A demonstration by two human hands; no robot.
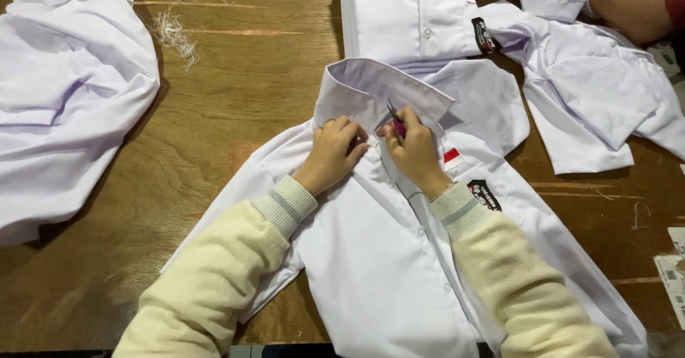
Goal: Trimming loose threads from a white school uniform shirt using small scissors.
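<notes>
Trimming at collar (378, 90) | right hand (416, 151) fingers grip snips (395, 119) | left hand (333, 152) fingers pinch shirt (371, 258) | done shirts beyond fingers, likely mid-batch

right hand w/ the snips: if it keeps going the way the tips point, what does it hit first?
Likely the raised collar of the white shirt: the right hand aims its small purple-handled snips up into it. Depth is unclear; the tips may already touch.

The right hand (414, 151) hides most of the small purple-handled snips (396, 124) (only the tips show); the white shirt (378, 258) runs off the bottom edge.
</notes>
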